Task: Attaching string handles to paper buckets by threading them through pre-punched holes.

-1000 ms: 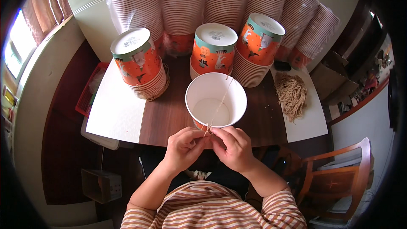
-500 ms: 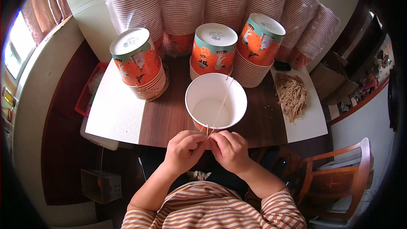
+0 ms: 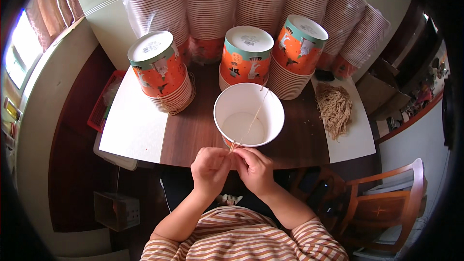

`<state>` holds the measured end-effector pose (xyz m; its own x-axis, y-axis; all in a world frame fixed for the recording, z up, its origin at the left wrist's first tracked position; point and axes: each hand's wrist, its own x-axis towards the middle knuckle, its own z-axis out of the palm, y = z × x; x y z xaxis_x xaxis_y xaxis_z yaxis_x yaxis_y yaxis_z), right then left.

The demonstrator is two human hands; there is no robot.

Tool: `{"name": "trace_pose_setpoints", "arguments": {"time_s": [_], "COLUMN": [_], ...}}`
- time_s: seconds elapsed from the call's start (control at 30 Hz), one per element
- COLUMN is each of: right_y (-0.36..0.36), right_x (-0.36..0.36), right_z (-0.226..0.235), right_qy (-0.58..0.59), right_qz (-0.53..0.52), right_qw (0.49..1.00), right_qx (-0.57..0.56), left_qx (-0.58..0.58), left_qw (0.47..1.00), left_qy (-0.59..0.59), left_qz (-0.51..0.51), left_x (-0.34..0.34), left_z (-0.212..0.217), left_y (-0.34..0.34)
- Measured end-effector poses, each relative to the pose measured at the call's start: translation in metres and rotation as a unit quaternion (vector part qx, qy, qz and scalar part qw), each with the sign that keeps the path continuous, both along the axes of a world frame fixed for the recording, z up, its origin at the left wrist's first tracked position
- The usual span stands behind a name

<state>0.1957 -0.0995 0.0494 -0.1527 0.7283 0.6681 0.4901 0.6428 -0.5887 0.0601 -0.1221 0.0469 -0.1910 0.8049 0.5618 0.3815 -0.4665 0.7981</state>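
Observation:
A white-lined paper bucket [image 3: 224,108] with an orange outside stands upright on the table, close to its front edge. A thin tan twine [image 3: 254,117] runs from a hole by the far rim across the opening to the near rim. There its strands gather between my fingertips. My left hand [image 3: 210,169] is closed, pinching the twine just in front of the near rim. My right hand [image 3: 254,170] is closed on the same twine from the other side, its fingertips almost touching the left ones. Any knot between the fingers is too small to make out.
Upside-down bucket stacks [image 3: 159,77] [image 3: 249,58] [image 3: 299,48] stand beyond the bucket, orange and green. Tall plastic-wrapped stacks [image 3: 210,5] rise at the back. A bundle of loose twine [image 3: 334,108] lies at right on the table [image 3: 188,140]. A wooden chair [image 3: 382,208] stands at lower right.
Both hands have drawn closer together and shifted slightly, my right hand moving left toward the left one. The twine strands at the near rim are bunched tighter. The bucket stays in place.

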Motion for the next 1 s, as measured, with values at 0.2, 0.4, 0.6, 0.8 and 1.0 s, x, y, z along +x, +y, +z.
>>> {"name": "trace_pose_setpoints", "arguments": {"time_s": [0.2,0.4,0.6,0.8,1.0], "right_y": [0.001,0.002,-0.001,0.001,0.002], "right_x": [-0.002,-0.001,0.003,-0.004,-0.009], "right_z": [-0.002,-0.003,0.001,0.001,-0.007], "right_qy": [0.031,0.171,0.265,0.336,0.505], "right_qz": [0.004,0.078,0.152,0.161,0.214], "right_qw": [0.998,0.962,0.879,0.825,0.684], "right_qx": [-0.063,-0.196,-0.367,-0.426,-0.482], "left_qx": [-0.184,-0.197,-0.195,-0.194,-0.181], "left_qw": [0.915,0.889,0.897,0.918,0.915], "left_qy": [-0.338,-0.387,-0.373,-0.325,-0.343], "left_qz": [-0.121,-0.145,-0.135,-0.119,-0.113], "left_x": [-0.001,-0.005,-0.005,-0.005,-0.002], "left_z": [0.0,-0.001,0.003,0.001,0.0], "left_y": [0.001,0.002,0.001,0.0,0.0]}}
